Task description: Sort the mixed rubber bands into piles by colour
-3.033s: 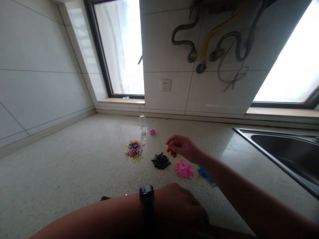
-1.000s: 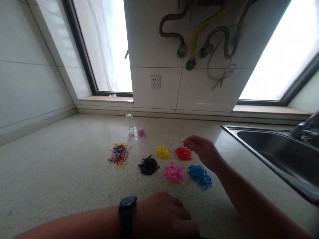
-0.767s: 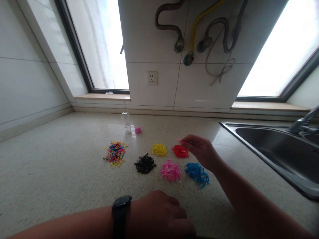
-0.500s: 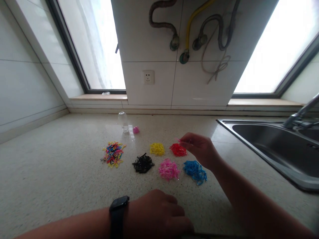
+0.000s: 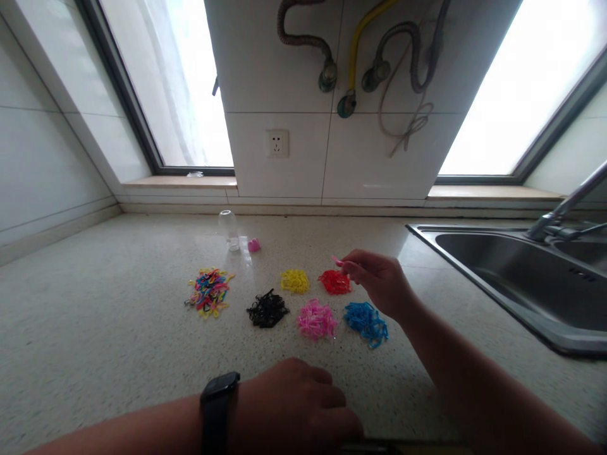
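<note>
My right hand (image 5: 379, 281) hovers just right of the red pile (image 5: 334, 282) of small elastic bands, its fingers pinched on a pink band (image 5: 336, 260). Sorted piles lie on the speckled counter (image 5: 118, 328): yellow (image 5: 294, 280), black (image 5: 267, 308), pink (image 5: 315, 319) and blue (image 5: 365, 322). A mixed-colour pile (image 5: 207, 290) sits further left. My left hand (image 5: 294, 407), with a black watch (image 5: 215, 404) on the wrist, rests curled at the counter's near edge; what it holds, if anything, is hidden.
A small clear bottle (image 5: 229, 230) and a pink cap (image 5: 254, 245) stand behind the piles. A steel sink (image 5: 512, 278) with a tap (image 5: 564, 208) is at the right. A tiled wall with a socket (image 5: 277, 143) and hoses rises behind.
Three seconds ago my right hand held a yellow band at the yellow pile; it has since moved right to the red pile, pinching a pink band. The camera view shifted right.
</note>
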`<state>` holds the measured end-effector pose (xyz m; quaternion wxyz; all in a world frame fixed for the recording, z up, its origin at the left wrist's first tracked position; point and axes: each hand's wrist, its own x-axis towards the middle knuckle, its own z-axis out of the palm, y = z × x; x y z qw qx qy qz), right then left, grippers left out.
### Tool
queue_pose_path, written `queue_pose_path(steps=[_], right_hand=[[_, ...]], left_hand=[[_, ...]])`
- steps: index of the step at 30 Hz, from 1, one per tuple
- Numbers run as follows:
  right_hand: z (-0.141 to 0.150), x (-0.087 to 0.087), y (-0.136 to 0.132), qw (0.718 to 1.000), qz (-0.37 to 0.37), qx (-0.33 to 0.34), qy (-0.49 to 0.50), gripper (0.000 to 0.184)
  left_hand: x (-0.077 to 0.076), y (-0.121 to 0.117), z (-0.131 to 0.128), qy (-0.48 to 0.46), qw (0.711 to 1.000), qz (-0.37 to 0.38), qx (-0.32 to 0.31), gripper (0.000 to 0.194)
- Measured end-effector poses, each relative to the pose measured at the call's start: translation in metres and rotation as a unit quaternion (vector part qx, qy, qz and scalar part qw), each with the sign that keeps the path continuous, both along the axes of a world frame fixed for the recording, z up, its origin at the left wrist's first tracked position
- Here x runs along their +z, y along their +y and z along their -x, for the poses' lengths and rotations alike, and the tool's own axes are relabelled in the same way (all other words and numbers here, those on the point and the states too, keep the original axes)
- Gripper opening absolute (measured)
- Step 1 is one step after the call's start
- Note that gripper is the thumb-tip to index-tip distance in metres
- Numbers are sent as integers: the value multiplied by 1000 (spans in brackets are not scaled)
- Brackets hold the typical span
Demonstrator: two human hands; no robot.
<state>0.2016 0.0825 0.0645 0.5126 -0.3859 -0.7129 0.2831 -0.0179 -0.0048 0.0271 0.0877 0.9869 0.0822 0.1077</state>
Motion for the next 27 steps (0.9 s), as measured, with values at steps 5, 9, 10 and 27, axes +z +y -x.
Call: queue_pose_path(steps=[5, 9, 10, 27], right_hand=[[2, 1, 0, 1000, 21, 8, 3, 27], [3, 1, 0, 1000, 22, 18, 12, 27], [3, 1, 0, 1000, 23, 19, 9, 27], [1, -11, 4, 895, -88, 38, -435, 16]], left_hand=[[0, 1, 0, -2, 1000, -5, 3, 15], [0, 0, 0, 0, 1000, -4, 1, 16], [0, 0, 0, 0, 1000, -5, 1, 16], [0, 0, 1, -12, 1000, 4, -5, 16]])
